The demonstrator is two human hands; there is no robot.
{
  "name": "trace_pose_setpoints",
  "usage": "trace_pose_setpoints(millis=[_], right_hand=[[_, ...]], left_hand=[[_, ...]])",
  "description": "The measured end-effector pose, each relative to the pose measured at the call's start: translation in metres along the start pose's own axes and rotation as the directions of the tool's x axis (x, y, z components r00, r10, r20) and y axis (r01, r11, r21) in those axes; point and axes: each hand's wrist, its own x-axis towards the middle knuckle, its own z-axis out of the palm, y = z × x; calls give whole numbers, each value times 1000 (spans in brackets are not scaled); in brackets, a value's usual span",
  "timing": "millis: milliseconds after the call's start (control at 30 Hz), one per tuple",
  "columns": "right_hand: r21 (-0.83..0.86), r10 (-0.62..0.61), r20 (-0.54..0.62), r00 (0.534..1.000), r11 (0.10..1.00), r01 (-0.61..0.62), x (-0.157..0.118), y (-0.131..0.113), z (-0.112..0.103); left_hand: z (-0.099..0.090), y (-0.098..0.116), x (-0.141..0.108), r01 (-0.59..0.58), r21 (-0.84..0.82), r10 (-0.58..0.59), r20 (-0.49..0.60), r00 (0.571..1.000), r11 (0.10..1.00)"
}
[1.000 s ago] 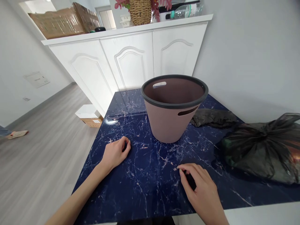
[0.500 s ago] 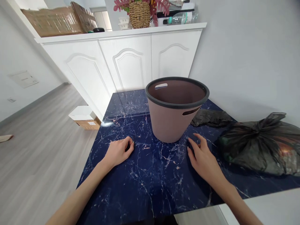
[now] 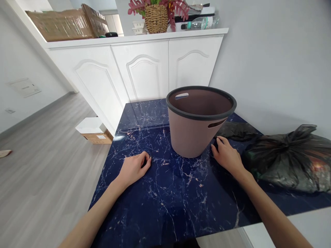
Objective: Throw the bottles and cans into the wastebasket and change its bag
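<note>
A mauve bin (image 3: 190, 136) with a dark rim and cut-out handles stands upright on the dark blue marbled table (image 3: 155, 193). To its lower left, my left hand (image 3: 134, 167) rests on the table with curled fingers, thumb and fingertips close together and nothing in them. My right hand (image 3: 227, 155) is just right of the bin's base, fingers bent and thumb apart, near a flat black plastic bag (image 3: 236, 131) behind the bin. It holds nothing that I can see.
A tied, full black bag (image 3: 287, 158) lies at the right by the wall. White cabinets (image 3: 144, 75) stand behind the table, with a basket plant (image 3: 156, 19) and a bottle (image 3: 201, 23) on top. A box (image 3: 95, 131) sits on the floor at left.
My right hand has moved forward, closer to the flat black bag, and its fingers have bent more. My left hand keeps its pose. The whole view has shifted slightly.
</note>
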Motion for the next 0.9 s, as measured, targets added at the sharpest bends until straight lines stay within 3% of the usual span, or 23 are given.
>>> trace_pose_setpoints(millis=[167, 267, 333, 400, 500, 600, 667, 733, 800, 833, 900], right_hand=[[98, -83, -64, 995, 991, 89, -31, 9, -1], [297, -123, -116, 986, 943, 153, -67, 11, -4], [484, -131, -55, 990, 864, 142, -93, 5, -10], [643, -167, 103, 980, 763, 63, -117, -7, -23], [768, -290, 332, 898, 636, -79, -140, -33, -49], [832, -434, 432, 791, 531, -163, -148, -59, -75], [871, -523, 460, 717, 425, -249, -148, -71, -90], [893, -615, 450, 648, 288, -347, -144, -79, -102], [896, -691, 390, 609, 133, -423, -139, -84, -110], [888, -707, 361, 608, 63, -455, -135, -85, -112], [877, -662, 332, 672, -46, -478, -128, -88, -114]], left_hand=[[-2, 1, -3, -15, -24, 15, 3, 1000, 1000], [-4, 1, -4, -25, -46, 25, 5, 1000, 999], [-4, 1, -5, -30, -64, 31, 4, 1000, 997], [-4, 1, -6, -36, -87, 36, 0, 999, 996], [-3, 4, -8, -47, -140, 47, -2, 999, 989], [-3, 13, -12, -53, -209, 53, -2, 999, 977], [-3, 21, -15, -37, -362, 32, -20, 999, 931], [-4, 29, -17, -24, -624, 22, -11, 1000, 781], [-5, 34, -18, 20, -866, 57, 55, 997, 499], [-5, 35, -19, 63, -932, 81, 98, 992, 357], [-5, 33, -20, 152, -978, 113, 169, 979, 146]])
